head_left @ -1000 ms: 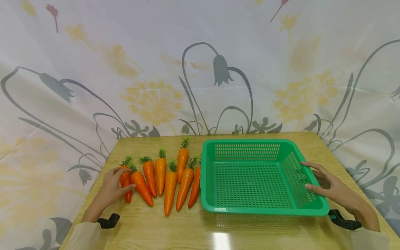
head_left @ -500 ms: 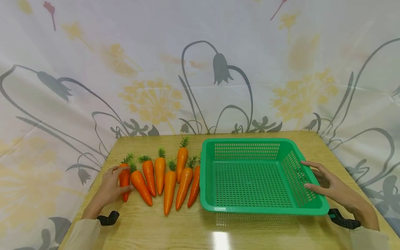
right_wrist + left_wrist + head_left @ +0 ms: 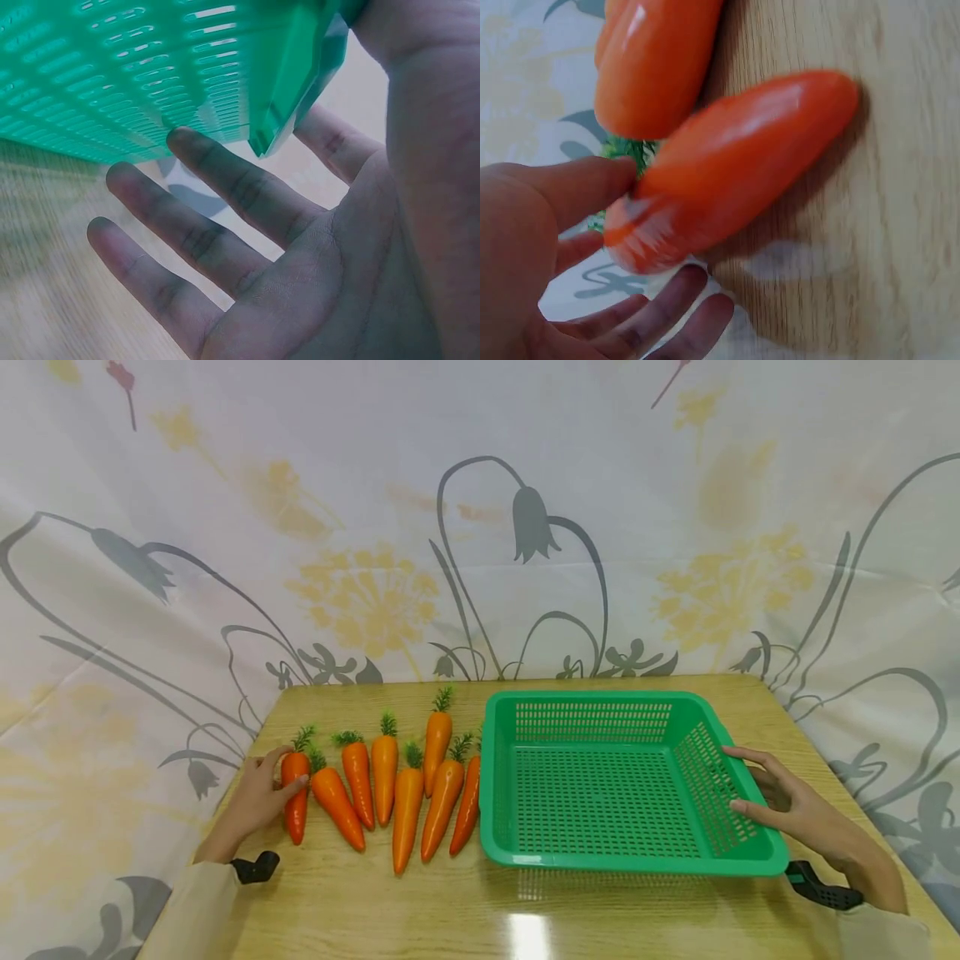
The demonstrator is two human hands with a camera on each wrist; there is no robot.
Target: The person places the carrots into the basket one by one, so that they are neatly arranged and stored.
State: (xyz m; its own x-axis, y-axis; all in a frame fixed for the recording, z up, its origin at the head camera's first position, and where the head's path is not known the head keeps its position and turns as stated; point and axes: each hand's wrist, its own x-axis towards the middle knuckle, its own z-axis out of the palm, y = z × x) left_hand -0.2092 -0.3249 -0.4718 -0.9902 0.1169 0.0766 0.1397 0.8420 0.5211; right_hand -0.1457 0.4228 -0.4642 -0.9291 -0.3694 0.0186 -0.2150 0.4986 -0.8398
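Wooden table — leftmost carrot pinched in left hand, open right hand against green basket.

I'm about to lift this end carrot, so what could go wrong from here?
The left hand pinches the leftmost carrot only near its top; it looks glossy, so it may slip. It lies against the next carrot, which could roll. The right hand lies open at the green basket's rim, so a knock may shift it.

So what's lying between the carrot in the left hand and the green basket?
Head view: six more carrots lie in a row between the held carrot and the green basket; the nearest one sits at its rim.
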